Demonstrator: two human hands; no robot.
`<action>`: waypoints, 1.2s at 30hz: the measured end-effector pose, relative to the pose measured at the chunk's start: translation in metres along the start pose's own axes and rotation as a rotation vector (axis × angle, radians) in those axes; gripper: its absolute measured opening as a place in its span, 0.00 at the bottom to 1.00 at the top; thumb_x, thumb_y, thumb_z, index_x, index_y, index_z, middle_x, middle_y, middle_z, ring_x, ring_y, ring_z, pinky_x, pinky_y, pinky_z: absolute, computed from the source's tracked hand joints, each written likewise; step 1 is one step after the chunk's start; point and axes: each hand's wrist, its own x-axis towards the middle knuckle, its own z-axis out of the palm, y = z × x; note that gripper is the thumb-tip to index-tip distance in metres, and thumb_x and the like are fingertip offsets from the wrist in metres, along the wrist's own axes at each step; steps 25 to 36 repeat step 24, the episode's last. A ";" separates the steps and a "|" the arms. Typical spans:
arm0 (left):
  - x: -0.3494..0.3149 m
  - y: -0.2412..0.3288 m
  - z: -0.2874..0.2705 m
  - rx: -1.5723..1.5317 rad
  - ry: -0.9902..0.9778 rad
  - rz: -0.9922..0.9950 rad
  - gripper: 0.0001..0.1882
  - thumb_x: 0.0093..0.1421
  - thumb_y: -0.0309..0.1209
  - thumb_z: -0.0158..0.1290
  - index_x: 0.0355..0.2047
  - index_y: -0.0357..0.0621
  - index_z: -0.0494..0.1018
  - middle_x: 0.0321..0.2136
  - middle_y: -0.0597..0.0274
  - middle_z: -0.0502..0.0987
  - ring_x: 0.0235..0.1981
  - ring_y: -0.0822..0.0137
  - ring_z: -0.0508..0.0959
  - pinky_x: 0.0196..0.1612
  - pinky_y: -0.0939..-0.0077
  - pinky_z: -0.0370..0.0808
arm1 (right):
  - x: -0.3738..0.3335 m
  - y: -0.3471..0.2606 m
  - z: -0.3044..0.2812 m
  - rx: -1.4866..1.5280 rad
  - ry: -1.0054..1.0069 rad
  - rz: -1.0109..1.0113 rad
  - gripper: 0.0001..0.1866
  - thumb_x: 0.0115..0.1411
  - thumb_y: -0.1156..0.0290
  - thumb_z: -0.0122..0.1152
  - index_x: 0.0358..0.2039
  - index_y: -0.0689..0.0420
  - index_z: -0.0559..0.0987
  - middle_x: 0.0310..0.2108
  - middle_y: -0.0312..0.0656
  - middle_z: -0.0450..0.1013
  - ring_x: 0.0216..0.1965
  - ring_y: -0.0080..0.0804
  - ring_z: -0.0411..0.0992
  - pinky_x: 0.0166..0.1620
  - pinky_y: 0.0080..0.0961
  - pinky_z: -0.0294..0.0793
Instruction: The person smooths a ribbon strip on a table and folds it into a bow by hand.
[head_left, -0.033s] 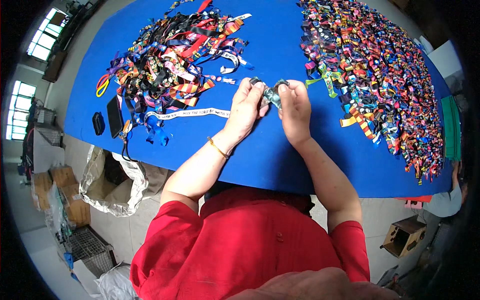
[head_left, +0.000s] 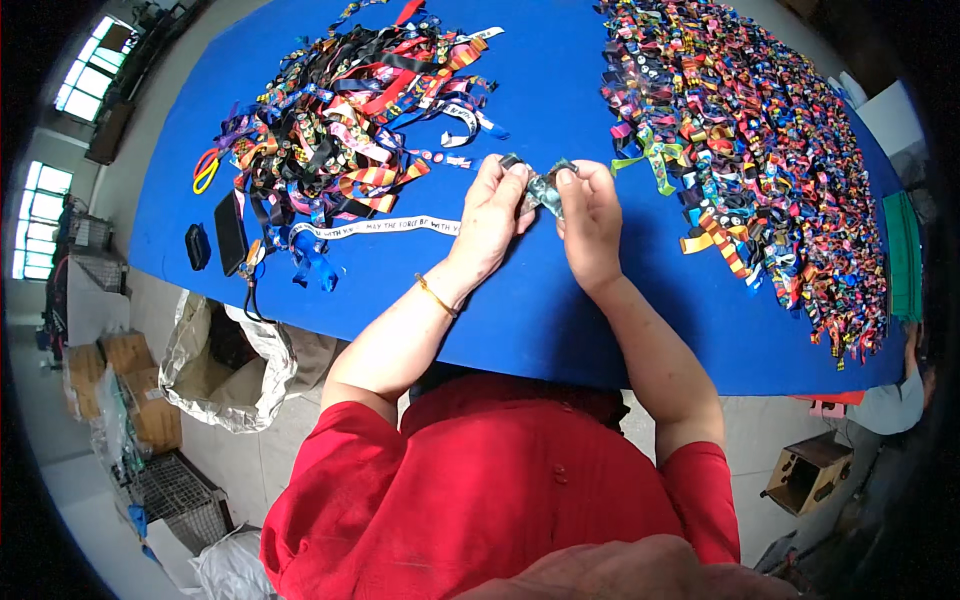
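Observation:
Above the blue table, my left hand (head_left: 491, 216) and my right hand (head_left: 588, 222) meet with fingers closed on a short piece of dark teal patterned ribbon (head_left: 543, 192). Both hands pinch it, and part of it is hidden by the fingers. From beside my left wrist a white ribbon with black lettering (head_left: 385, 226) runs left across the table; its right end passes out of sight behind that hand. A tangled heap of loose printed ribbons (head_left: 345, 125) lies left of my hands. To the right, knotted or folded colourful ribbons (head_left: 745, 150) are spread in dense rows.
On the blue table (head_left: 555, 320), a black phone-like slab (head_left: 231, 233) and a small black case (head_left: 198, 246) lie at the left edge. Below that edge stands an open white sack (head_left: 226, 385). A wooden box (head_left: 808, 472) is on the floor at right, near another person's sleeve (head_left: 888, 403).

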 end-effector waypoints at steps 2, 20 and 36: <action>-0.003 0.001 0.002 0.037 0.037 0.019 0.07 0.70 0.34 0.44 0.34 0.46 0.64 0.21 0.69 0.68 0.17 0.80 0.63 0.19 0.85 0.61 | 0.000 0.002 -0.002 0.007 -0.023 0.010 0.07 0.68 0.70 0.53 0.40 0.60 0.69 0.31 0.35 0.71 0.31 0.15 0.68 0.34 0.17 0.70; -0.014 -0.006 0.007 0.304 -0.021 0.243 0.06 0.69 0.33 0.47 0.39 0.45 0.65 0.25 0.71 0.66 0.20 0.81 0.62 0.22 0.86 0.60 | 0.002 -0.003 -0.006 0.123 0.063 0.265 0.12 0.65 0.61 0.55 0.33 0.57 0.73 0.19 0.31 0.65 0.14 0.14 0.59 0.15 0.16 0.56; -0.008 -0.001 0.010 0.191 0.026 0.159 0.08 0.70 0.36 0.45 0.38 0.46 0.64 0.24 0.69 0.68 0.17 0.81 0.62 0.18 0.86 0.58 | 0.000 -0.005 -0.003 0.146 0.098 0.192 0.11 0.65 0.61 0.55 0.34 0.56 0.73 0.20 0.31 0.67 0.15 0.14 0.59 0.15 0.15 0.56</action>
